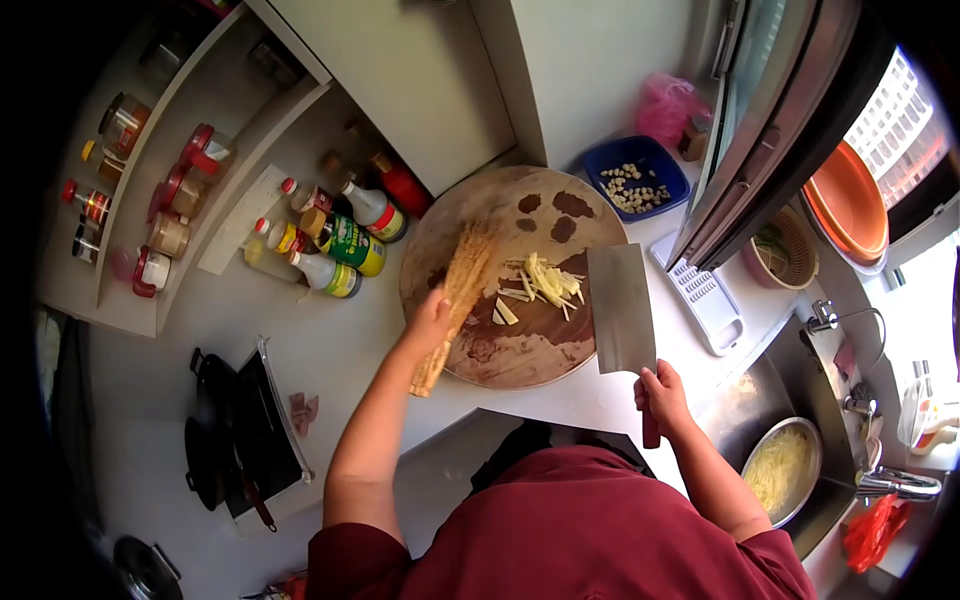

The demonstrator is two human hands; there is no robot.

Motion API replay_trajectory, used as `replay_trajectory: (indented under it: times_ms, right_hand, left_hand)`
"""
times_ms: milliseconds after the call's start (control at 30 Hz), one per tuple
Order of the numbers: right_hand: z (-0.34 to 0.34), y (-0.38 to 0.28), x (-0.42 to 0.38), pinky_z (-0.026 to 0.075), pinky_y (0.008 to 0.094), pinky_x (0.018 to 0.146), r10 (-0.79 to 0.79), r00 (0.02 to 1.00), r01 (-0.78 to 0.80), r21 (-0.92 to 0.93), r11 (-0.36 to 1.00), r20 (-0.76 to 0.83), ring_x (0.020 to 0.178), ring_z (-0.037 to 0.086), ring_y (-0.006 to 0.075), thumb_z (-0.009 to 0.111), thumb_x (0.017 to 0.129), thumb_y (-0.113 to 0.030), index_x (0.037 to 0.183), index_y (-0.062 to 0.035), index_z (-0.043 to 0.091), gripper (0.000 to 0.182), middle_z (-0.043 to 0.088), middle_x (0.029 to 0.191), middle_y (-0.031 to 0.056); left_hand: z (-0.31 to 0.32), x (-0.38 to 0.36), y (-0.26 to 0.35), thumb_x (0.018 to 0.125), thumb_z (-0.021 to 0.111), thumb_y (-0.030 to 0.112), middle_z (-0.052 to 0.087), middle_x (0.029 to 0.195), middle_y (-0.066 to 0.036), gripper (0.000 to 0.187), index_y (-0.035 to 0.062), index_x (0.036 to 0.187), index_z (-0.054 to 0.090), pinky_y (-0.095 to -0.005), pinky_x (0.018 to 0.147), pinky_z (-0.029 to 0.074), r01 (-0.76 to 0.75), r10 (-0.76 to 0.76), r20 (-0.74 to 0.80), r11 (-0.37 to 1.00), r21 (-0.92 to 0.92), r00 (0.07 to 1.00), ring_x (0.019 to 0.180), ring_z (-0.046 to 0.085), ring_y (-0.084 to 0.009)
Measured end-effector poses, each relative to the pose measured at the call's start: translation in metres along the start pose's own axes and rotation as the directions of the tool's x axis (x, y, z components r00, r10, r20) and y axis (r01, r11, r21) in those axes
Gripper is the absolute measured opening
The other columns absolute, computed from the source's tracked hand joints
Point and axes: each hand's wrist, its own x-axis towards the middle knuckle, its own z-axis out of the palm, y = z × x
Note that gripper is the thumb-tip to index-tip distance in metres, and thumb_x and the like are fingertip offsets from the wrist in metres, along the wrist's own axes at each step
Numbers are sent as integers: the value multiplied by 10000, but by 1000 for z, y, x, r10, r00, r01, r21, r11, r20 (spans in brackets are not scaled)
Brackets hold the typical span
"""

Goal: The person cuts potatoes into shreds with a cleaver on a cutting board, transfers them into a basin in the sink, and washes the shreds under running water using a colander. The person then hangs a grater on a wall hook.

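My left hand is closed round a straw hand brush, its bristles slightly blurred over the left part of the round wooden chopping board. In my right hand is a cleaver, gripped by its dark handle, with the broad blade at the board's right edge. Pale yellow cut strips lie in a small heap on the board between the two hands. A pale wedge-shaped piece rests just below the heap. Dark wet patches mark the board's surface.
Sauce bottles stand left of the board. A blue basin of white pieces sits behind it, right. A grater lies beneath the open window frame. The sink holds a bowl of pale shreds. A black wok is at left.
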Motion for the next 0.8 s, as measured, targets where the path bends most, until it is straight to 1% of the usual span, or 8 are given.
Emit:
replay_trajectory:
  times_ms: [33, 133, 233, 367, 467, 567, 667, 800]
  right_hand:
    - [5, -3, 2, 397, 265, 449, 8, 1000, -8, -12, 1000, 10, 473, 463, 123, 460, 950, -133, 957, -39, 472, 95, 490, 600, 34]
    - [22, 2, 10, 409, 267, 453, 3, 999, -2, -30, 1000, 46, 477, 473, 128, 454, 960, -141, 958, -33, 464, 109, 500, 608, 38]
    - [42, 9, 15, 436, 278, 465, 37, 998, -35, -40, 999, 53, 497, 487, 130, 464, 962, -159, 922, -39, 463, 126, 520, 634, 44]
    - [74, 14, 10, 446, 284, 466, 45, 999, -44, -60, 997, 24, 508, 496, 132, 461, 968, -175, 929, -27, 461, 153, 525, 644, 46]
    - [101, 21, 5, 457, 284, 468, 43, 999, -43, -72, 996, -3, 512, 508, 135, 464, 968, -177, 936, -25, 462, 155, 532, 649, 51]
    - [127, 29, -4, 460, 283, 468, 14, 1000, -14, -85, 996, -7, 511, 512, 136, 468, 966, -173, 936, -26, 463, 150, 535, 651, 54]
    - [156, 40, -13, 461, 290, 458, -4, 999, 0, -87, 996, -49, 500, 523, 146, 483, 959, -173, 917, -22, 456, 158, 540, 639, 63]
    - [192, 63, -19, 444, 290, 437, -98, 992, 97, -21, 995, -74, 472, 520, 145, 485, 954, -171, 915, -22, 448, 159, 543, 620, 64]
  left_hand:
    - [12, -3, 4, 967, 397, 170, 546, 1246, -210, 399, -3, 1327, 411, -333, 975, 389, -11, 11, 7, 997, -76, 1000, 1168, 518, -297]
    - [30, -19, 28, 969, 388, 158, 586, 1179, -202, 364, 9, 1296, 444, -334, 938, 411, -78, 80, 16, 993, -89, 997, 1103, 556, -292]
    - [33, -20, 24, 949, 395, 170, 613, 1054, -244, 341, 45, 1254, 484, -405, 831, 461, -115, 114, -18, 990, -84, 993, 981, 592, -394]
    - [31, -21, 21, 950, 388, 194, 618, 983, -247, 298, 32, 1168, 511, -422, 786, 464, -58, 58, 0, 996, -61, 998, 914, 597, -410]
    - [41, -13, 1, 954, 378, 205, 611, 951, -248, 270, 20, 1097, 514, -438, 793, 452, 59, -49, 55, 977, -206, 997, 932, 582, -417]
    - [46, -7, -14, 963, 366, 221, 601, 861, -230, 250, 23, 1036, 501, -428, 674, 490, 74, -52, 84, 954, -289, 995, 772, 616, -389]
    - [25, -26, 23, 973, 352, 236, 571, 751, -192, 238, 30, 990, 472, -404, 508, 509, 254, -182, 204, 869, -424, 962, 560, 619, -336]
    - [26, -30, 13, 984, 328, 243, 516, 676, -134, 226, 43, 993, 430, -395, 391, 490, 263, -150, 252, 818, -511, 956, 430, 573, -279]
